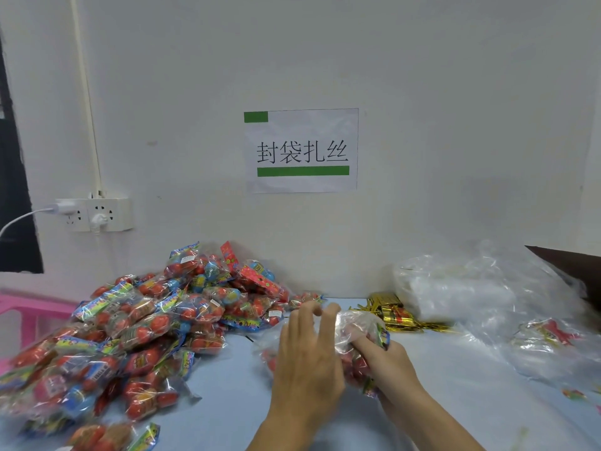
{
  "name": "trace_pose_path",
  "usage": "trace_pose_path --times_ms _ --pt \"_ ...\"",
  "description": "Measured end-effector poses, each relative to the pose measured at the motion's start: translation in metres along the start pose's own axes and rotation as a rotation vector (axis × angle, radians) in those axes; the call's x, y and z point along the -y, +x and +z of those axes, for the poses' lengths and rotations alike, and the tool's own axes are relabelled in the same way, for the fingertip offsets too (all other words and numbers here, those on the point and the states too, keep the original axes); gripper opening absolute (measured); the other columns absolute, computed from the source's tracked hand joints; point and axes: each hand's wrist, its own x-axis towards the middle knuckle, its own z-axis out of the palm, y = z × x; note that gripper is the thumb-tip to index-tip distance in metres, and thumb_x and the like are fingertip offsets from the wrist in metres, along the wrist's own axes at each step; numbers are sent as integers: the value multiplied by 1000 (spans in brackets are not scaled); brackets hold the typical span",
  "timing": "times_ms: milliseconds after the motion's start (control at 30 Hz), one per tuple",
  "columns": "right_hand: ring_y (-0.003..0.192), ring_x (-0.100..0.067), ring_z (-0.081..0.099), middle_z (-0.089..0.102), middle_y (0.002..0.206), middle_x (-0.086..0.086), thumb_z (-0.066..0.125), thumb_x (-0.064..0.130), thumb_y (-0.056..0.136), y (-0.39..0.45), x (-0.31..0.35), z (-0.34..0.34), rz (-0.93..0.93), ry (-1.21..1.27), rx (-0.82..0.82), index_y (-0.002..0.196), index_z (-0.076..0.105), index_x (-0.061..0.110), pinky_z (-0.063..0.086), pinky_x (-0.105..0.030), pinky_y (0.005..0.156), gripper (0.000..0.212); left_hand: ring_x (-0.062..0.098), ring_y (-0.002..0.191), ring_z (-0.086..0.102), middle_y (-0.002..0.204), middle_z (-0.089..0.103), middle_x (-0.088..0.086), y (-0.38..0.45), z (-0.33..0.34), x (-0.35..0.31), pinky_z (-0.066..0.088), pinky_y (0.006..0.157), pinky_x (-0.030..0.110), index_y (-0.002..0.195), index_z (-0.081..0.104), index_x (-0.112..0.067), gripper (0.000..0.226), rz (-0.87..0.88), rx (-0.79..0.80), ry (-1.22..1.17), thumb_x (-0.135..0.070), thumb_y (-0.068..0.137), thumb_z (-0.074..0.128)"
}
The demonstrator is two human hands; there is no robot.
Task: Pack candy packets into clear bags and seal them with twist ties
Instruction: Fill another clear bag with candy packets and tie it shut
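At table centre: right hand (388, 362) grips clear bag (359, 323) of candy; left hand (307, 353) fingers straight, spread, touching bag. Candy pile (130, 330) left, gold twist ties (395, 312) far right.

Two hands (305, 356); one wall sign (301, 150); one socket strip (94, 214); one heap of candy packets (146, 320), too many to count.

I saw the candy packets (136, 323) printed mostly red with blue and yellow bands, heaped on a pale blue table (234, 415). The twist ties (395, 315) were shiny gold, the basket (22, 317) pink, and the wall sign (302, 150) white with green bars.
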Motion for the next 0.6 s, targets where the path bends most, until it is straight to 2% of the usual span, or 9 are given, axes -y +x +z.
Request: trace_pose_path --times_ms 133,233,300,433,600 --pt "87 -39 73 76 84 -19 77 24 81 8 -6 -3 -14 53 -153 90 75 3 57 -59 84 23 19 92 45 107 40 -5 -2 3 2 44 69 27 121 40 -25 58 -73 104 18 -6 69 57" --pt "89 -37 72 74 90 -24 72 16 82 12 -9 -3 -1 105 -230 89 73 1 56 -62 86 16 19 99 47 113 38 -6 -2 5 -1 44 74 33 113 44 -22 32 -86 244 -44 -8 85 49" --pt "88 -38 71 73 94 -26 68 14 85 13 -11 -3 12 133 -260 90 72 0 58 -58 85 15 21 98 48 114 43 -3 -1 4 -4 44 78 38 109 47 -15 25 -29 335 -129 -5 87 46" --pt "80 -30 69 73 93 -24 65 13 90 13 -9 -4 32 186 -224 97 71 -2 56 -39 68 18 24 98 49 115 45 -1 -2 5 -6 45 75 39 110 48 -14 26 5 351 -157 -6 86 45" --pt "89 -32 71 75 95 -20 67 8 87 12 -4 -5 31 212 -184 99 72 0 58 -46 80 15 21 105 47 118 37 -6 -2 9 0 46 79 35 118 35 -25 38 -193 292 10 -16 85 51"
